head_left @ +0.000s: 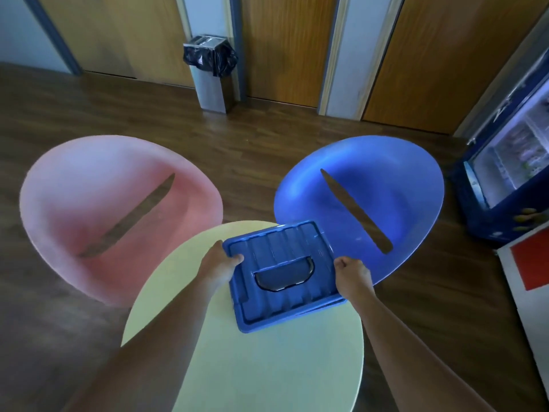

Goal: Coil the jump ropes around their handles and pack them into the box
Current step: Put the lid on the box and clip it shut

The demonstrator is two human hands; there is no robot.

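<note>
On a round table (267, 367), left hand (219, 264) and right hand (353, 273) pinch the lid (282, 275) over the box (329, 304); no ropes visible, and uneven pressing could seat it crooked.

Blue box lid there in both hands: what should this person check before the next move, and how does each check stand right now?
1. Left hand grips the lid's left edge: ok.
2. Right hand grips the right edge: ok.
3. Blue lid sits level on the box: not ok, it looks tilted.
4. Yellow table has bare space near the person for the lid: ok.
5. Jump ropes in sight to coil: not ok, none visible.
6. Box contents: cannot tell, the lid covers them.
</note>
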